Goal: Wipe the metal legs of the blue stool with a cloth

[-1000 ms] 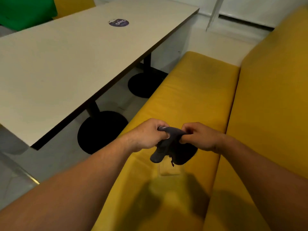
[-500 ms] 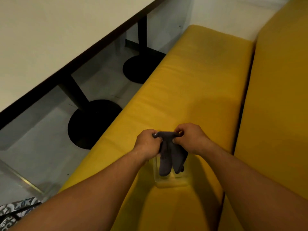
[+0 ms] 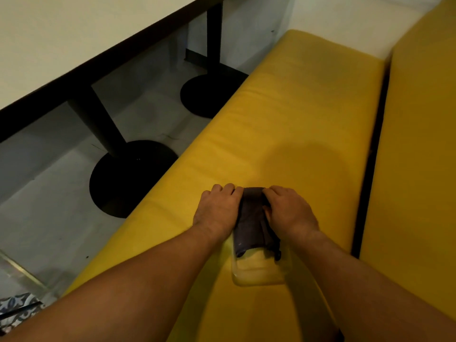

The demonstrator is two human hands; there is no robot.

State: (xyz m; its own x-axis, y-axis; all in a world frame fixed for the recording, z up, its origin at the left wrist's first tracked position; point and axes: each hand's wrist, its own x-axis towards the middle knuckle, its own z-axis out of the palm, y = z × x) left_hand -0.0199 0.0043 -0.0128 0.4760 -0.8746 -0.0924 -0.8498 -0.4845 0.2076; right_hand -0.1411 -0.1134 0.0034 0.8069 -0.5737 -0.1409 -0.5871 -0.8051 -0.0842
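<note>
We've brought the cloth (image 3: 251, 225) down: left hand (image 3: 217, 211) and right hand (image 3: 288, 213), fingers clenched on it, now dip it into the clear container (image 3: 259, 275) on the yellow seat (image 3: 296, 119), lower centre. No blue stool in frame, so we're only prepping.

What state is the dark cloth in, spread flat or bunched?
Bunched: left hand and right hand grip the cloth up top; it hangs in narrow folds over a clear container.
</note>
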